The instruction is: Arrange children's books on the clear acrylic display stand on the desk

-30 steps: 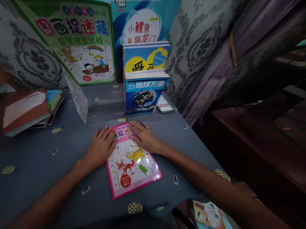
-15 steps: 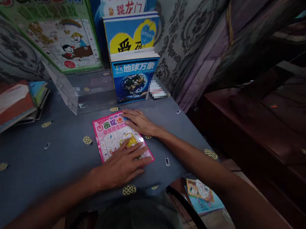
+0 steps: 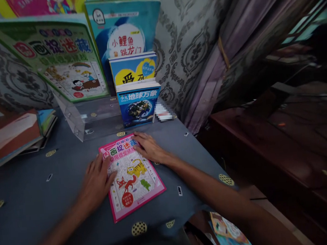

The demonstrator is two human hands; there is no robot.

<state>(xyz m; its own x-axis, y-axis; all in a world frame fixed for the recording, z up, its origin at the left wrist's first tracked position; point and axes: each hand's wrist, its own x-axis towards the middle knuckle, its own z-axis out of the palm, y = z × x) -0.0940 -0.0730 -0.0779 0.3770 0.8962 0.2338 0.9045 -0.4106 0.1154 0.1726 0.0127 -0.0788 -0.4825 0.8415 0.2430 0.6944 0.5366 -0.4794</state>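
A pink picture book [image 3: 136, 177] with a fox and a striped cat on its cover lies flat on the grey-blue tablecloth. At its left edge rests my left hand [image 3: 96, 180], fingers apart, thumb over the cover. My right hand [image 3: 148, 148] touches the upper right edge, its fingers loosely spread on the book's corner. Neither hand grips anything.
Behind the book, a clear stand [image 3: 74, 120] holds upright books, among them a blue earth book [image 3: 138, 107] and a green one [image 3: 71, 65]. A stack of books [image 3: 17, 136] lies at the left. More books [image 3: 228, 230] lie below the table's front edge.
My left hand has moved from across the cover to the book's left edge, uncovering the fox and cat. My right hand stays at the upper right edge. The view has tilted upward.
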